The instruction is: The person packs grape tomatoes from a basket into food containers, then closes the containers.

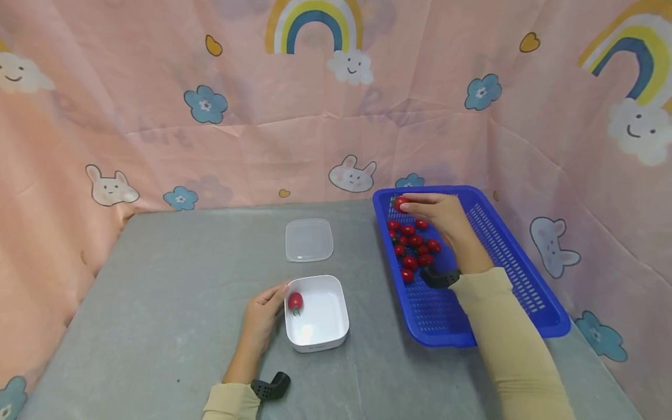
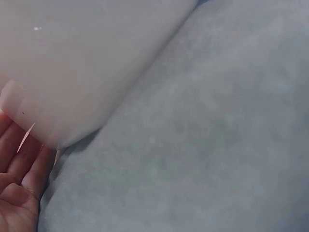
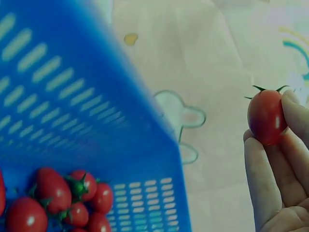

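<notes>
My left hand (image 1: pixel 261 315) holds a square white plastic box (image 1: pixel 317 343) at its left rim, near the far corner. Inside this box lies one cherry tomato (image 1: pixel 295 301) with a green stem. In the left wrist view, the fingers (image 2: pixel 31 164) lie against the pale wall of the box. Over the far left corner of a blue basket, my right hand (image 1: pixel 441 216) pinches a cherry tomato (image 3: pixel 267 117) between thumb and fingertips. Its green calyx shows at the top in the right wrist view. Several more cherry tomatoes (image 1: pixel 409 262) lie in the basket's left part.
The blue slotted basket (image 1: pixel 546 297) stands at the right of the grey table (image 1: pixel 173 291). A translucent square lid (image 1: pixel 309 240) lies flat beyond the white box. Behind and at the sides hangs a pink patterned cloth (image 1: pixel 252 151).
</notes>
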The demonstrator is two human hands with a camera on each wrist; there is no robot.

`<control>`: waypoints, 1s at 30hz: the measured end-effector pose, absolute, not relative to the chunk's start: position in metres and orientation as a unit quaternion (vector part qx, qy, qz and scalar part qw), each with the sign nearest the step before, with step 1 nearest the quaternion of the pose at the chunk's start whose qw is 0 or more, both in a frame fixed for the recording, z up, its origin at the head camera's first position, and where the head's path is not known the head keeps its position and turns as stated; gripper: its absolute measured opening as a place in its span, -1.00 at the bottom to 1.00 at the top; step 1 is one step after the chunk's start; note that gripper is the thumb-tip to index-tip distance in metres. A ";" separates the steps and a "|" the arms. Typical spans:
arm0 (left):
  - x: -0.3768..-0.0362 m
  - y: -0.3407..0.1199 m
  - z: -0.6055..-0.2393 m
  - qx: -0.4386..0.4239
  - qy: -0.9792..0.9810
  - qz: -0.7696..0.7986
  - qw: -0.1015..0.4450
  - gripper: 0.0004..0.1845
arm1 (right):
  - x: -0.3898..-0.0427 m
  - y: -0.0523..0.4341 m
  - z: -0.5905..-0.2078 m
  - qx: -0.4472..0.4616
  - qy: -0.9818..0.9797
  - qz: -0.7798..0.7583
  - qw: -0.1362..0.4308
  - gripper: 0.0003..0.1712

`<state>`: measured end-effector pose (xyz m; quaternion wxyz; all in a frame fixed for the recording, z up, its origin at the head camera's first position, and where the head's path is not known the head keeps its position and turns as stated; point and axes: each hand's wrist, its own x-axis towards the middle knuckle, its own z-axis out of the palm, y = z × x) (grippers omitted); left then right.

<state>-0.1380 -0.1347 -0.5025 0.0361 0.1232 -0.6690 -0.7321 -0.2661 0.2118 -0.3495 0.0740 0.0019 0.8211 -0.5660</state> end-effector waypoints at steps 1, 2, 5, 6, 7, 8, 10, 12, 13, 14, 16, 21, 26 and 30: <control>-0.138 -0.135 -0.503 0.123 -0.668 -0.733 0.037 -0.66 | -0.264 0.210 -0.348 0.002 0.823 -0.563 0.072 -0.27; -0.138 -0.135 -0.503 0.123 -0.666 -0.734 0.038 -0.66 | -0.263 0.208 -0.347 0.001 0.824 -0.561 0.071 -0.27; -0.138 -0.134 -0.503 0.121 -0.668 -0.733 0.040 -0.65 | -0.258 0.203 -0.344 0.001 0.827 -0.558 0.073 -0.27; -0.138 -0.134 -0.503 0.121 -0.670 -0.731 0.040 -0.65 | -0.256 0.201 -0.343 0.004 0.827 -0.557 0.076 -0.28; -0.138 -0.134 -0.503 0.121 -0.671 -0.730 0.040 -0.64 | -0.255 0.199 -0.343 0.005 0.826 -0.559 0.078 -0.28; -0.138 -0.134 -0.503 0.121 -0.672 -0.729 0.039 -0.64 | -0.254 0.198 -0.342 0.005 0.823 -0.563 0.080 -0.29; -0.138 -0.134 -0.503 0.120 -0.673 -0.728 0.038 -0.64 | -0.251 0.193 -0.341 0.004 0.819 -0.568 0.083 -0.31; -0.138 -0.134 -0.503 0.121 -0.674 -0.728 0.039 -0.64 | -0.248 0.189 -0.340 0.001 0.819 -0.568 0.082 -0.33; -0.138 -0.135 -0.503 0.122 -0.673 -0.728 0.038 -0.64 | -0.247 0.186 -0.340 -0.002 0.819 -0.568 0.081 -0.34; -0.137 -0.135 -0.503 0.122 -0.673 -0.728 0.039 -0.64 | -0.246 0.184 -0.339 -0.002 0.821 -0.565 0.080 -0.34; -0.137 -0.135 -0.503 0.123 -0.673 -0.728 0.039 -0.65 | -0.243 0.179 -0.338 -0.007 0.822 -0.564 0.080 -0.35; -0.138 -0.135 -0.502 0.127 -0.675 -0.726 0.035 -0.65 | -0.235 0.169 -0.337 -0.016 0.819 -0.567 0.084 -0.39; -0.138 -0.135 -0.502 0.127 -0.681 -0.721 0.031 -0.64 | -0.225 0.158 -0.337 -0.030 0.815 -0.572 0.090 -0.46; -0.138 -0.136 -0.501 0.126 -0.682 -0.719 0.030 -0.64 | -0.219 0.150 -0.336 -0.041 0.807 -0.581 0.095 -0.49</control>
